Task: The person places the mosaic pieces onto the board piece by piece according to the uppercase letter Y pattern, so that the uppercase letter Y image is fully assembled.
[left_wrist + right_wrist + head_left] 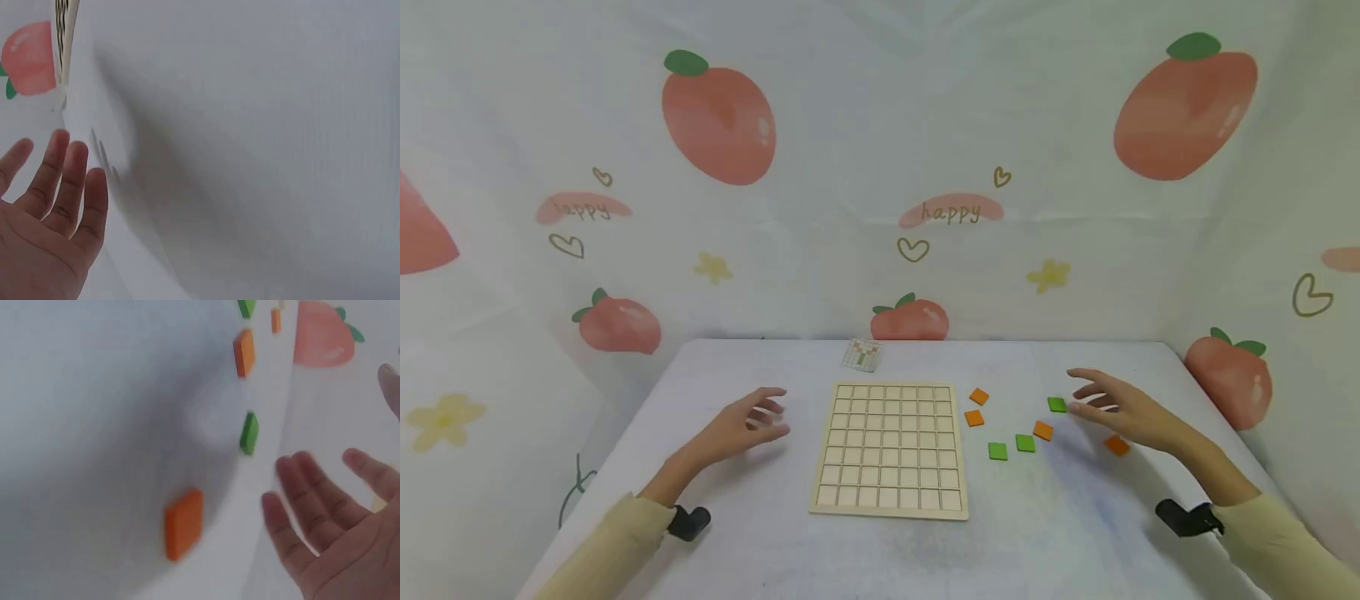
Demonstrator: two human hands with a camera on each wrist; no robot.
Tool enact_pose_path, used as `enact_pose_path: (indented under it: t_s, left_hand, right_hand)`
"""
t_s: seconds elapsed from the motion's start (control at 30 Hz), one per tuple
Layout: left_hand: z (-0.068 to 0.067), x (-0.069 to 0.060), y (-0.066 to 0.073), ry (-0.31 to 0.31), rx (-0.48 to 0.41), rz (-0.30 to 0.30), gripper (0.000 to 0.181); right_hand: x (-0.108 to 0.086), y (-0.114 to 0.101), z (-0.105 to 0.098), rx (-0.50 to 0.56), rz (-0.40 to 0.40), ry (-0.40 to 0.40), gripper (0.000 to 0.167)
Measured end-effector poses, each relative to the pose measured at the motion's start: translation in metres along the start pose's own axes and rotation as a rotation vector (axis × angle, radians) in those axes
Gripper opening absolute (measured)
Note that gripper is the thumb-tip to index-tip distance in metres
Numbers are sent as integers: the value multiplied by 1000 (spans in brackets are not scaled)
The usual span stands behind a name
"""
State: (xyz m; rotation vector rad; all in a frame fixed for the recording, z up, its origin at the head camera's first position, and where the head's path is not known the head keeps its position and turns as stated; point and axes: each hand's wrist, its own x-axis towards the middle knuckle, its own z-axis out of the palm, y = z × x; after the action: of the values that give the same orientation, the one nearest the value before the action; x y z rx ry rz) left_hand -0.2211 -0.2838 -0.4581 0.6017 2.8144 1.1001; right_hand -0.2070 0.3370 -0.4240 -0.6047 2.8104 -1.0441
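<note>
Both grips are wide and hold nothing: the left hand (737, 431) hangs left of the gridded board (890, 458), and the right hand (1131, 414) hangs over the right side of the table (760, 554), apart from the loose tiles. The likeliest slip is on the right: the rightmost orange tile (1117, 445) lies below that hand, so a low sweep toward the far green tile (1057, 404) could knock it with the palm or the black wrist mount (1183, 518). The tiles look thin and lie flat, so fingertips might skid them rather than lift them. The two near green tiles sit close together, and a careless pinch could shove one into the other. The board appears unfastened; a bump from the left hand could turn it.
</note>
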Motion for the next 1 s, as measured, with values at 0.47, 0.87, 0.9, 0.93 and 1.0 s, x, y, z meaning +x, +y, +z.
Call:
enact_pose_path:
  t_s: [0.47, 0.87, 0.9, 0.93, 1.0]
  left_hand:
    - [23, 11, 20, -131, -85, 32, 69]
    - [36, 13, 25, -107, -24, 35, 67]
    - [38, 14, 25, -106, -20, 37, 67]
    - [39, 15, 25, -108, -19, 39, 66]
    - [41, 16, 26, -109, -15, 43, 66]
  right_hand:
    - [3, -3, 45, 274, -122, 2, 56]
    - [4, -22, 77, 284, -153, 30, 52]
    - [5, -24, 79, 285, -153, 26, 51]
    - [5, -25, 80, 285, -152, 22, 50]
    - [6, -26, 84, 281, -151, 14, 49]
